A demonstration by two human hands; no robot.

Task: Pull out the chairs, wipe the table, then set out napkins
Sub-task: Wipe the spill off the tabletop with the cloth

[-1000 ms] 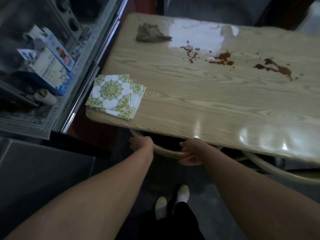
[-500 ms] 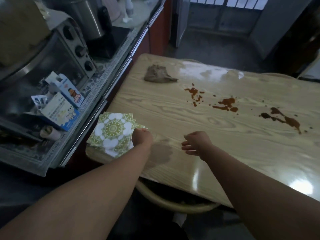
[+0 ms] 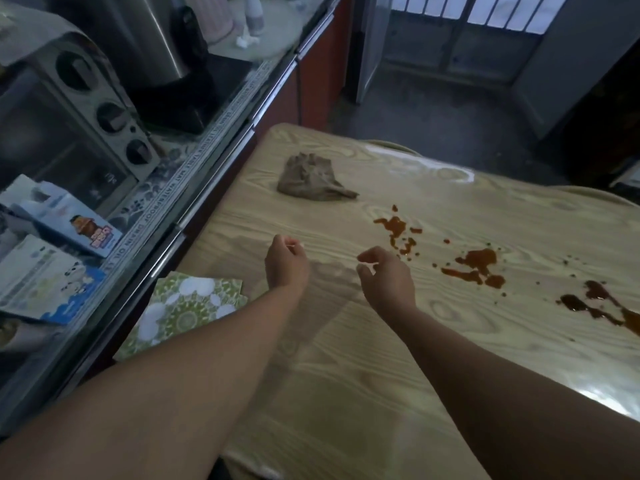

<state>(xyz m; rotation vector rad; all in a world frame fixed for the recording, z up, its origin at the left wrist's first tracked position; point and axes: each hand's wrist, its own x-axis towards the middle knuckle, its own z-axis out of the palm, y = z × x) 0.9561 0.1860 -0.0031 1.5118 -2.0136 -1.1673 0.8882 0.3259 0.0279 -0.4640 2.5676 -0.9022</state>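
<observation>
A light wood-grain table [image 3: 346, 358] fills the view. A crumpled brown cloth [image 3: 311, 180] lies near its far left corner. Brown-red spills [image 3: 474, 265] streak the right half. A stack of green-and-white patterned napkins [image 3: 187, 306] lies at the near left edge. My left hand [image 3: 285, 266] hovers over the table with loosely curled fingers and holds nothing, short of the cloth. My right hand [image 3: 386, 277] hovers beside it, fingers relaxed and empty, just left of the spills. No chair shows under the near edge.
A counter [image 3: 194, 174] runs along the table's left side with a toaster oven [image 3: 69, 126], a metal pot [image 3: 145, 39] and blue-white boxes [image 3: 59, 258]. A chair back [image 3: 595, 197] peeks over the far edge. Beyond lies dark floor [image 3: 433, 119] and a barred door.
Both hands have let go of the chair back under the near edge and moved up and forward over the table, towards the cloth. The view has tilted up.
</observation>
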